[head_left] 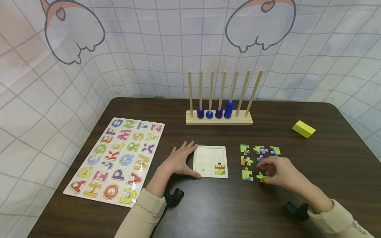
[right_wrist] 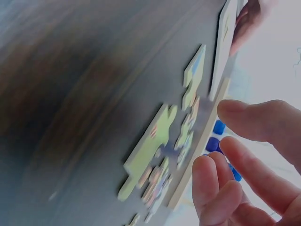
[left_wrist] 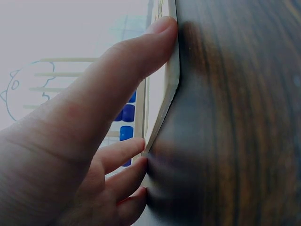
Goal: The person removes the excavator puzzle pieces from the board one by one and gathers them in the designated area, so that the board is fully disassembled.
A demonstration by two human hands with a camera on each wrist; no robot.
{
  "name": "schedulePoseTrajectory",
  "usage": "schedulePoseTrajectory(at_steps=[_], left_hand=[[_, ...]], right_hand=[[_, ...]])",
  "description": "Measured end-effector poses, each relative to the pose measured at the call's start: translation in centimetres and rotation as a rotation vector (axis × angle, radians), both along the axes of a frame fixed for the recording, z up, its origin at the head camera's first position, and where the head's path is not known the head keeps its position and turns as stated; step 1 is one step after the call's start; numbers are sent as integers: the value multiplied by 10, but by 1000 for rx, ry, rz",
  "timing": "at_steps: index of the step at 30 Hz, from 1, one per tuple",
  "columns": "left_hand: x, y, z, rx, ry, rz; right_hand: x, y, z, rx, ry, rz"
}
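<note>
A shallow square wooden puzzle tray (head_left: pixel 208 158) lies on the table, with a green, red and yellow piece (head_left: pixel 220 169) in its lower right corner. My left hand (head_left: pixel 180 161) spreads along the tray's left side, thumb at the near corner and fingertips at the far one. To the right, jigsaw pieces (head_left: pixel 246 161) lie in loose rows. Over the near right ones hovers my right hand (head_left: pixel 281 170), its thumb and fingers apart with nothing between them in the right wrist view. A green piece (right_wrist: pixel 148 146) lies flat below it; the hand partly covers others in the head view.
A wooden alphabet board (head_left: pixel 119 162) with knobbed letters lies at the left. Behind the tray stands a peg rack (head_left: pixel 218 118) with blue and purple beads. A yellow block (head_left: pixel 303 129) sits at the back right, before a grid-patterned cloth (head_left: pixel 166 49).
</note>
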State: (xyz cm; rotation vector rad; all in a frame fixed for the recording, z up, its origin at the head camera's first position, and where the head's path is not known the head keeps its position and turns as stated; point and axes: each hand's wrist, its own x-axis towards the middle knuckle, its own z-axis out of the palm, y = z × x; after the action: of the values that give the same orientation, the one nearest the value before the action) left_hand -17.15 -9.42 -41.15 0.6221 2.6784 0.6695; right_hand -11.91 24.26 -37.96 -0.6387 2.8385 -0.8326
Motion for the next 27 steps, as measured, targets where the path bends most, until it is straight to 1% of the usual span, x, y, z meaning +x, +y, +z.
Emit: schedulePoseTrajectory(at_steps=[7, 17, 23, 27], left_hand=[[0, 0, 0, -2, -2, 4], [-1, -1, -1, -3, 3, 6], [-1, -1, -1, -7, 0, 6], [0, 0, -2, -8, -2, 6]], right_hand=[[-2, -13, -2, -17, -27, 5], [-7, -39, -5, -75, -2, 47], [-11, -54, -7, -88, -8, 73], [-13, -63, -8, -84, -27, 75]])
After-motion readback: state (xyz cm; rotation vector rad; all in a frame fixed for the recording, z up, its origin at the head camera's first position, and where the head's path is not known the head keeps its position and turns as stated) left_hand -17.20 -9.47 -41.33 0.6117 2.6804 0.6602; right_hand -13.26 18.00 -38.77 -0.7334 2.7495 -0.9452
